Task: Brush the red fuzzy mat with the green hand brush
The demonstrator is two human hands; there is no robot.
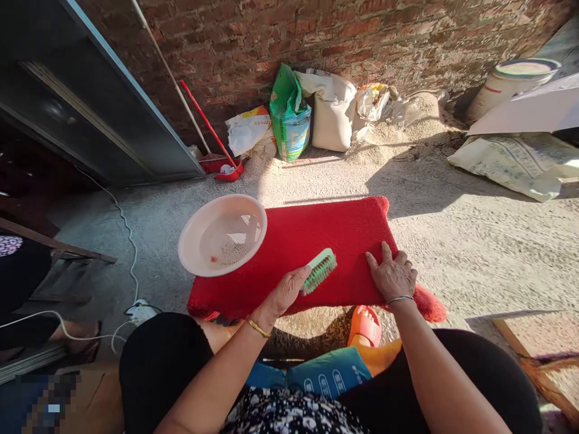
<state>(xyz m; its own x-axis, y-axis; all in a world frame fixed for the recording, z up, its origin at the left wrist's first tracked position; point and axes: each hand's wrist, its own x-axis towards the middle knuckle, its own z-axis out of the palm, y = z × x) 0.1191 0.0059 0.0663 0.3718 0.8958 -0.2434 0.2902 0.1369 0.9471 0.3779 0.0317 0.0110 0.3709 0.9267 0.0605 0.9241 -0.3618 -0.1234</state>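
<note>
My left hand (288, 289) is closed round one end of a green scrubbing brush (320, 269). The brush is tilted over the red plush cover (325, 232), its bristles facing right and down; whether they touch the pile I cannot tell. My right hand (392, 274) lies flat with fingers spread on the right edge of the same cover, a ring and a bracelet on it. At the cover's left end stands a pale pink basin (190, 247) with clear water and some sediment at the bottom.
Against the brick wall (316, 36) stand a green bag (291, 117) and a white sack (333, 114), with spilled grain beside them. A red dustpan (230, 172) is near the metal door (90, 102). A white cable (129, 235) crosses the floor at left; a wooden stool (538, 343) stands right.
</note>
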